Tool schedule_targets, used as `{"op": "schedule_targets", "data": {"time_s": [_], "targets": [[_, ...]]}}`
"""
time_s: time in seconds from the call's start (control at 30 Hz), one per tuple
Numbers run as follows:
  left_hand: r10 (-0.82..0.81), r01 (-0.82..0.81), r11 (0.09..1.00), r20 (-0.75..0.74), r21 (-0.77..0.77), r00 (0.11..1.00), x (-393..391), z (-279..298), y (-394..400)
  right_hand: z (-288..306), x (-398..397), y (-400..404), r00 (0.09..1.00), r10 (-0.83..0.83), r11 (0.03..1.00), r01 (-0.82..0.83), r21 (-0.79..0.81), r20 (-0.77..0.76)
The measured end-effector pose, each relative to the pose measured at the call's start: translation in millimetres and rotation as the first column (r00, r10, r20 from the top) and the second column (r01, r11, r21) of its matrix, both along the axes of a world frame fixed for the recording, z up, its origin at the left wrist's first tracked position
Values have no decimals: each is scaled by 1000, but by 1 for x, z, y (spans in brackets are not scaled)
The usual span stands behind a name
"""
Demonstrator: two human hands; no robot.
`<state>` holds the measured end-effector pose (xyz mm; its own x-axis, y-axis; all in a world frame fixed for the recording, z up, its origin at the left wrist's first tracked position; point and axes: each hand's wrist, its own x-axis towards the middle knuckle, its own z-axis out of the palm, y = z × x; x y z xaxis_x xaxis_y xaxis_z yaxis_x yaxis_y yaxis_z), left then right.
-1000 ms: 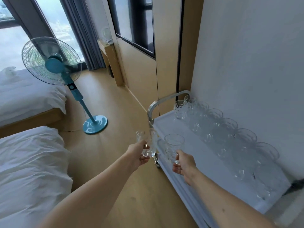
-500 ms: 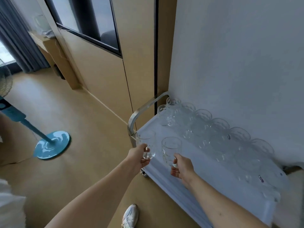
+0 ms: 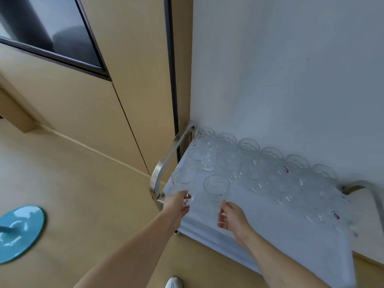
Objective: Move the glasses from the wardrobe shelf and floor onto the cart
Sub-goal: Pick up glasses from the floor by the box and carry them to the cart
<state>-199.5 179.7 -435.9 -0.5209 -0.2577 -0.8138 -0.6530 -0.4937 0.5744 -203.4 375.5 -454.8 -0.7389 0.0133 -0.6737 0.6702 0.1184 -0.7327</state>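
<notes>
The cart (image 3: 280, 235), topped with a white cloth, stands against the white wall. Several clear stemmed glasses (image 3: 259, 169) fill its far side in rows. My left hand (image 3: 177, 205) pinches the stem of one glass (image 3: 184, 179) over the cart's near left corner. A second glass (image 3: 216, 185) stands on the cloth just to the right. My right hand (image 3: 232, 218) sits right behind that glass's foot, thumb and fingers loosely curved and holding nothing.
A curved metal handle (image 3: 164, 169) rises at the cart's left end and another (image 3: 374, 196) at the right. A teal fan base (image 3: 18, 231) lies on the wooden floor to the left. A white shoe (image 3: 173, 282) shows below.
The view has swung right toward the cart. Both hands moved forward over its near edge. The right hand has let go of its glass, which now stands on the cloth.
</notes>
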Motion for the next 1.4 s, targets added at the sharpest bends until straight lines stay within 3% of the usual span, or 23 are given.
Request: {"op": "schedule_targets", "data": {"time_s": [0.2, 0.33, 0.5, 0.83, 1.13, 1.2, 1.3, 1.4], "targets": [[-98, 98, 995, -38, -7, 994, -18, -33, -1, -13, -10, -1, 995, -76, 996, 79, -39, 64], [-293, 287, 942, -10, -172, 956, -20, -47, 2, -15, -19, -6, 995, -12, 1000, 15, -20, 104], [-391, 361, 882, -42, -304, 920, -23, -57, 8, -25, -28, -12, 995, -5, 1000, 6, -10, 104], [-451, 418, 836, -12, -354, 892, -39, -66, 20, -29, -29, -16, 998, -47, 998, 45, 38, 53], [-600, 554, 681, 68, -480, 797, -34, -54, 11, -31, -18, -15, 988, -151, 981, 152, 120, -16], [-590, 559, 664, 112, -497, 800, -33, -46, 9, -28, -13, -10, 986, -164, 978, 165, 126, -17], [-524, 501, 715, 101, -488, 846, -21, -32, 9, -20, -3, 4, 987, -161, 979, 161, 122, -13], [-530, 492, 677, 101, -548, 842, -7, -15, 18, -9, 8, 22, 988, -148, 981, 151, 125, -30]]}}
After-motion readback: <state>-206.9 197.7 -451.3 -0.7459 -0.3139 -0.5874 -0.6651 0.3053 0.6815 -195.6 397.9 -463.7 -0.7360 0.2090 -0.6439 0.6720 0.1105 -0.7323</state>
